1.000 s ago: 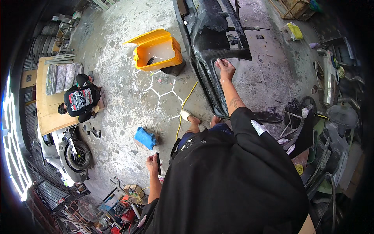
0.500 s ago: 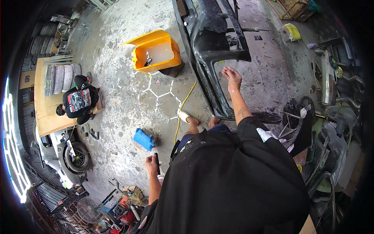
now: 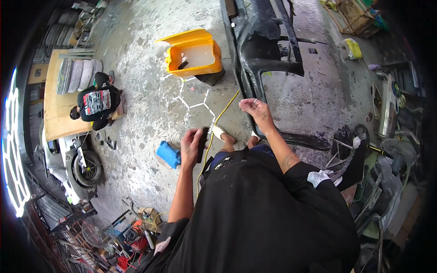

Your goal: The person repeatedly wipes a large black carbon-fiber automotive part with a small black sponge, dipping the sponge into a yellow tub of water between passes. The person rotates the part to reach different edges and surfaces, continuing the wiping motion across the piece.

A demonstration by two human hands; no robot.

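Gripping a black block [image 3: 202, 144] in my left hand [image 3: 191, 148] above the yellow hose [image 3: 214, 129], while my right hand [image 3: 255, 109] hovers open, empty, beside the black bumper [image 3: 268, 54]

A car repair workshop: a black bumper [image 3: 268, 50] lies on the stained concrete floor [image 3: 136, 104], tyres [image 3: 75, 75] are stacked at the wall, a wheel [image 3: 88, 167] (still mounted) and scattered tools [image 3: 132, 232] nearby.

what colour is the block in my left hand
Black, a dark flat block gripped in the left hand; the head view shows it.
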